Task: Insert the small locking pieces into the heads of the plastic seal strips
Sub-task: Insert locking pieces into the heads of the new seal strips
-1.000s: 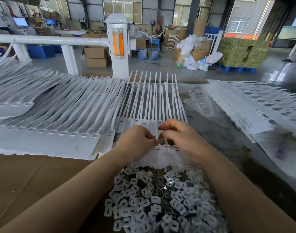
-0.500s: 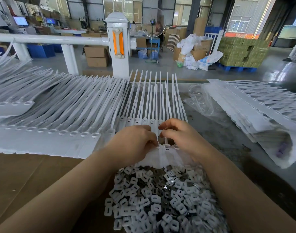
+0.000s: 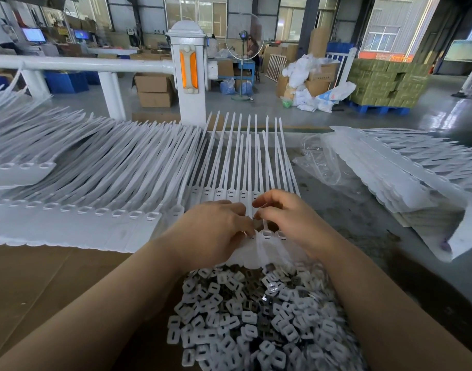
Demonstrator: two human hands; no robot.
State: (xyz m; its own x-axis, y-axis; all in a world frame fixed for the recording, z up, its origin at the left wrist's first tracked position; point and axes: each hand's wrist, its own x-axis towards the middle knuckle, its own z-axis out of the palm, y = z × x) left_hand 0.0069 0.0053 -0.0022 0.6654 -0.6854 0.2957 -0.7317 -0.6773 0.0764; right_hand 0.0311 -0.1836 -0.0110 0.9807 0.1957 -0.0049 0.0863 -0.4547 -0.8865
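A fan of white plastic seal strips (image 3: 237,162) lies in front of me, tails pointing away and heads toward me. My left hand (image 3: 216,231) rests knuckles-up on the strip heads, fingers curled down onto them near an open head (image 3: 265,233). My right hand (image 3: 285,218) sits just to the right with its thumb and fingertips pinched together over the same heads; whether a piece is between them is hidden. A heap of small white and grey locking pieces (image 3: 256,317) lies between my forearms.
A long row of strips with empty square heads (image 3: 101,211) covers the left of the table over brown cardboard (image 3: 42,285). Bagged strip stacks (image 3: 406,178) lie at the right. A white post with an orange reflector (image 3: 188,68) stands behind.
Both hands stay on the strip heads. The left hand has shifted a little to the right and its fingers now press closer to the right hand's fingertips.
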